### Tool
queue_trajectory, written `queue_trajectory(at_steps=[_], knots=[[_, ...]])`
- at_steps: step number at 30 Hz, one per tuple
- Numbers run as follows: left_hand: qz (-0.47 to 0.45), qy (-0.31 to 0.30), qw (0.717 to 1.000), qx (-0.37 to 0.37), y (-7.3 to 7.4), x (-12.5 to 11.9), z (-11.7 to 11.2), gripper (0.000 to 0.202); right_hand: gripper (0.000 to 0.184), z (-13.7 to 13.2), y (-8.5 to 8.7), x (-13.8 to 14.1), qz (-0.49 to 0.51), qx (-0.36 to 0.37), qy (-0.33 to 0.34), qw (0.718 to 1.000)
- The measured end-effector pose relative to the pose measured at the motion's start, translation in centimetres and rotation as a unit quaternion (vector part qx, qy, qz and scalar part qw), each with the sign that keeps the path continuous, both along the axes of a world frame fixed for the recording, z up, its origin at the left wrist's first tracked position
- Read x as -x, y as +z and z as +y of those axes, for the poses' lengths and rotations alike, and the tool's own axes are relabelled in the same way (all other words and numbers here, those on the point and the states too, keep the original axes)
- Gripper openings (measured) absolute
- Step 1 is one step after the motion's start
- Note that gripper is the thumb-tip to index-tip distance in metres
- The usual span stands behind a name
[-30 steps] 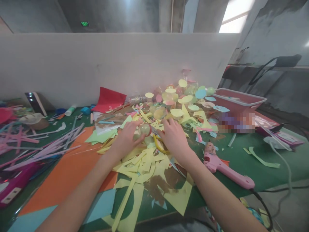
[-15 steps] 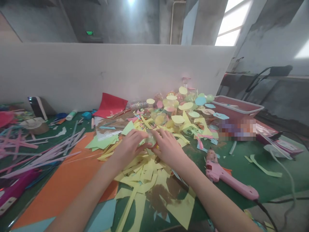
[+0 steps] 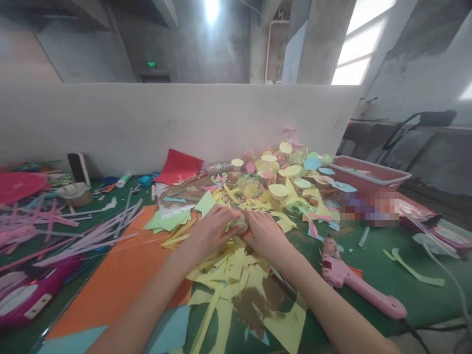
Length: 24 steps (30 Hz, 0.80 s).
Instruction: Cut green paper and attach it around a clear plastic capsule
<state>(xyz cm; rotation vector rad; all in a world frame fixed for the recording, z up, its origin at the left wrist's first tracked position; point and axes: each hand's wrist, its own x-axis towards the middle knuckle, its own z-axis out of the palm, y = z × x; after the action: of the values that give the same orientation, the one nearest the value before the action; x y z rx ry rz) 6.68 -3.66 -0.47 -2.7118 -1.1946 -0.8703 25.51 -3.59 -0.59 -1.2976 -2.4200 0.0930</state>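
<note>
My left hand and my right hand meet over a pile of yellow paper scraps in the middle of the green table. Between their fingertips sits a small clear ball-like capsule, with both hands curled round it. A little red shows under the capsule. Behind the hands stands a heap of similar capsules topped with paper discs.
A pink glue gun lies right of my right arm, its cord running off the edge. A pink tray stands back right. Orange paper and pink strips lie left. A grey partition wall runs behind the table.
My right hand left the yellow-handled scissors and came left to the capsule held in my left hand. Both hands now close round it. The camera has tilted up a little.
</note>
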Motion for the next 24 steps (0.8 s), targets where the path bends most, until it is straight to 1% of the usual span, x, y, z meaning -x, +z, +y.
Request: queue_trajectory(at_steps=[3,7,10,12,15,17,18,20,21,22,23,24], knots=[[0.015,-0.007,1.0,0.001,-0.1,-0.1,-0.1,0.022,0.025,-0.2,0.0,0.2,0.013,0.029,0.006,0.999],[0.015,-0.018,0.999,-0.026,-0.4,-0.2,-0.1,0.02,0.034,-0.5,0.0,0.3,0.053,0.061,0.018,0.997],[0.02,-0.023,0.999,-0.04,-0.4,-0.2,-0.1,0.019,0.034,-0.8,0.2,0.4,0.074,0.071,0.016,0.995],[0.036,-0.021,0.998,-0.053,-0.2,-0.1,-0.1,0.018,0.035,-0.9,0.4,0.4,0.082,0.081,0.009,0.993],[0.055,-0.002,0.993,-0.1,0.7,0.7,0.0,0.019,0.047,-0.9,0.5,0.4,0.086,0.078,0.003,0.993],[0.042,0.043,0.987,-0.147,1.6,1.9,0.4,0.02,0.055,-0.8,0.3,0.4,0.088,0.061,0.006,0.994],[0.029,0.082,0.982,-0.169,2.2,2.7,0.6,0.02,0.056,-0.7,0.2,0.4,0.089,0.053,0.009,0.995],[0.011,0.185,0.963,-0.196,3.2,4.9,0.9,0.022,0.055,-0.7,0.0,0.4,0.084,0.037,0.013,0.996],[0.018,0.241,0.951,-0.19,3.5,6.1,1.1,0.023,0.055,-0.7,-0.1,0.5,0.077,0.03,0.014,0.996],[0.039,0.297,0.94,-0.162,3.7,7.3,1.2,0.024,0.054,-0.7,-0.1,0.5,0.068,0.027,0.014,0.997],[0.072,0.346,0.929,-0.114,3.6,8.6,1.2,0.025,0.055,-0.8,-0.1,0.6,0.06,0.027,0.016,0.998],[0.109,0.382,0.917,-0.043,3.3,9.7,1.2,0.025,0.054,-0.9,-0.1,0.7,0.054,0.028,0.019,0.998]])
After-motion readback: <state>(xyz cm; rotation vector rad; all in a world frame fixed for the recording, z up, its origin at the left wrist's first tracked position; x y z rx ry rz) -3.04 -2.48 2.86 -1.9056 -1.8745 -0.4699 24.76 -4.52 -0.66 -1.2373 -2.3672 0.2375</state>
